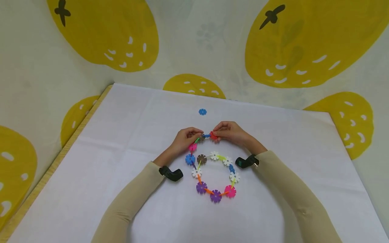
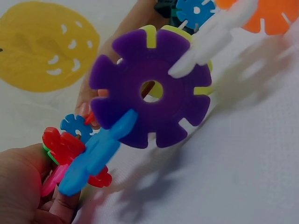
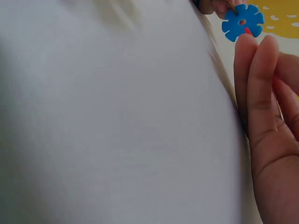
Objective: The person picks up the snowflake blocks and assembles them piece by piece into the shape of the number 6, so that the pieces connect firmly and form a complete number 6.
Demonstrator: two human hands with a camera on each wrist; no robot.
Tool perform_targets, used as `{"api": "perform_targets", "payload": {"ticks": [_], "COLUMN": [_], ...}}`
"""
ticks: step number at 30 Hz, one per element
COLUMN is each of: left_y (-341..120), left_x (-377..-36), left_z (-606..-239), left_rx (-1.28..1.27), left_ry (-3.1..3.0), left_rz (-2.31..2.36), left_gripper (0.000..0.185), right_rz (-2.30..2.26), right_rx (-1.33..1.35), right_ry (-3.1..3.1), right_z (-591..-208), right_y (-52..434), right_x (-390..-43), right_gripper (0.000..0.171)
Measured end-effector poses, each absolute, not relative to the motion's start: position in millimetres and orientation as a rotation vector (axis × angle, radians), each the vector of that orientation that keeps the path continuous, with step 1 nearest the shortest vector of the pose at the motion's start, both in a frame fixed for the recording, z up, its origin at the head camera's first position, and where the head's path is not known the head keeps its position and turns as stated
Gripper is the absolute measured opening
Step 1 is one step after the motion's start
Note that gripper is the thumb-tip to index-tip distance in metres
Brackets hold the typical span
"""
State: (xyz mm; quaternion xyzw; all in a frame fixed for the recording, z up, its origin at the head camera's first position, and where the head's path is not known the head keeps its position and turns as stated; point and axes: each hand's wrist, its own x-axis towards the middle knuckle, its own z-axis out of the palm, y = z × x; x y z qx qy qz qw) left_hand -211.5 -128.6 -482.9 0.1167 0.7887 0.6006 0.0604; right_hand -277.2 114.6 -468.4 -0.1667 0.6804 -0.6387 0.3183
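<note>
Notched plastic flower discs, slotted together, form a multicoloured ring; a white disc (image 1: 196, 172) and a purple disc (image 1: 215, 196) belong to it. A side chain runs up from the ring's left through a blue disc (image 1: 190, 159) and a pink disc (image 1: 192, 147). My left hand (image 1: 184, 139) pinches this chain near its far end, by a brown disc partly hidden by the fingers. Between finger and thumb my right hand (image 1: 233, 133) pinches a red disc (image 1: 212, 135), joined edge-on to a small blue disc (image 3: 243, 22) between the hands. A purple disc (image 2: 124, 79) looms large in the left wrist view.
A loose blue disc (image 1: 202, 111) lies beyond the hands. White cloth (image 1: 146, 111) covers the table, whose wooden edge (image 1: 57, 155) shows at left. Behind hangs a fabric with yellow fruit print (image 1: 115, 30). Black wrist cameras (image 1: 171, 173) sit on both sleeves near the ring.
</note>
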Motion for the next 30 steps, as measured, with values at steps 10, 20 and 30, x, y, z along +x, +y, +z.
{"api": "perform_targets", "payload": {"ticks": [10,20,30], "left_y": [-126.5,-122.7,-121.5], "left_x": [-212.7,-212.5,-206.4], "left_z": [-482.6,-483.2,-484.4], "left_rx": [0.377,0.368,0.285], "left_ry": [2.404,2.399,2.472], "left_rz": [1.807,1.827,1.869], "left_gripper": [0.022,0.021,0.021], "right_rz": [-1.716,-1.742,-1.749], "right_rx": [-0.435,-0.47,-0.44], "right_ry": [1.892,1.903,1.912], "right_z": [-474.4,-474.3,-476.2], "right_y": [112.0,112.5,104.7], "right_x": [-276.8,-274.0,-273.3], "right_gripper": [0.009,0.007,0.01]}}
